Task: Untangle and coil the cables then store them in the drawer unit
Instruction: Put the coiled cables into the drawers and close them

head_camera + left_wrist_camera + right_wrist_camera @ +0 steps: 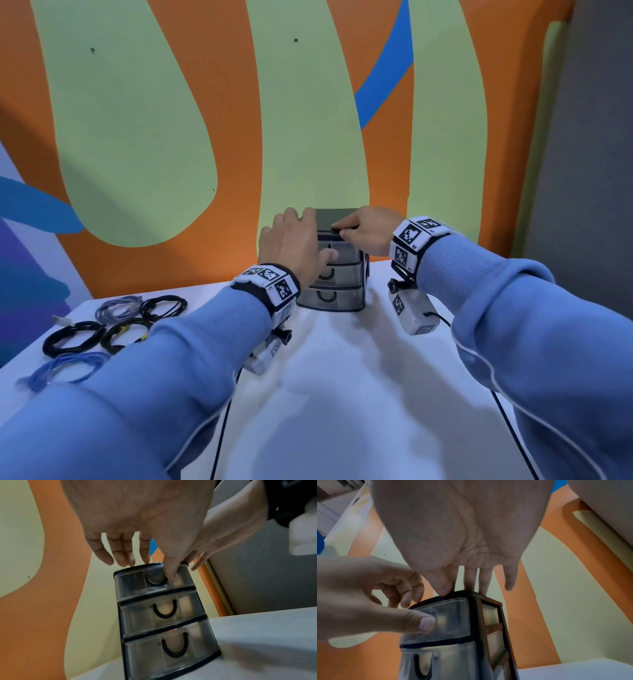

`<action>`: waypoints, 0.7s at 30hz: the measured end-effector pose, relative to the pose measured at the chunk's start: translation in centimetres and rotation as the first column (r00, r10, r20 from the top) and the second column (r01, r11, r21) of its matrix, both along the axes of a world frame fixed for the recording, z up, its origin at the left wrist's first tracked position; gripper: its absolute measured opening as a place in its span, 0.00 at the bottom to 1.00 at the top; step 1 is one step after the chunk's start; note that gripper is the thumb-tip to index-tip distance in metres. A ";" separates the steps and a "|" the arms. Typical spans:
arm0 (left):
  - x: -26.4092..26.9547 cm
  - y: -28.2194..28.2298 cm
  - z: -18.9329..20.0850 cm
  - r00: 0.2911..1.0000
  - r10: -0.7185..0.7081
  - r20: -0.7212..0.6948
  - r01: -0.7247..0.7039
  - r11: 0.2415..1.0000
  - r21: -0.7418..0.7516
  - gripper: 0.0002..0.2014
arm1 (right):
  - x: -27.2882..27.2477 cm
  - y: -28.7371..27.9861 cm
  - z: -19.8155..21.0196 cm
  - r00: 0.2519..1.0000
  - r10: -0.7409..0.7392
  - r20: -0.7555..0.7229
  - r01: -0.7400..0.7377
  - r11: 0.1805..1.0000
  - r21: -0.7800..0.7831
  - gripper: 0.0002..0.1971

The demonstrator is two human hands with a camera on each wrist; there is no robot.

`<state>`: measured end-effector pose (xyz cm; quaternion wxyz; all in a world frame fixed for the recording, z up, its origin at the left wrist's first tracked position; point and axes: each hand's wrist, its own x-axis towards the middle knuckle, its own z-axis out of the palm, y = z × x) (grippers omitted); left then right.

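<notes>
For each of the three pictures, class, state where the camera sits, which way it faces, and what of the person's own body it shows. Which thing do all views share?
Head: worn on the head, looking forward and down at the table; shows both sleeves, the left hand and right hand, and coiled cables.
Left wrist: looks along the left palm to the drawer unit; the thumb presses the top drawer.
Right wrist: looks along the right palm; fingertips rest on the unit's top.
Shared: the drawer unit and both hands.

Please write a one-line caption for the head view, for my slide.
Both hands, left hand and right hand, rest on the drawer unit; five coiled cables wait on the table.
</notes>
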<state>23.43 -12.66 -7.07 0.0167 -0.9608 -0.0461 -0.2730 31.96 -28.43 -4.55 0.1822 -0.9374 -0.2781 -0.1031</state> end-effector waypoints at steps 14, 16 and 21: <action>-3.5 -1.6 -3.7 0.881 -0.045 -0.471 0.032 0.999 -0.034 0.18 | -0.7 -0.4 -0.2 0.993 0.039 0.114 -0.030 0.996 -0.080 0.22; -3.9 -1.5 -3.7 0.883 -0.059 -0.465 0.034 0.997 -0.062 0.20 | -1.3 -0.6 -0.1 0.991 0.055 0.123 -0.043 0.994 -0.099 0.22; -6.3 -0.7 -3.2 0.902 -0.091 -0.422 0.049 0.993 -0.108 0.22 | -2.1 0.0 -0.1 0.992 0.062 0.110 -0.051 0.994 -0.095 0.21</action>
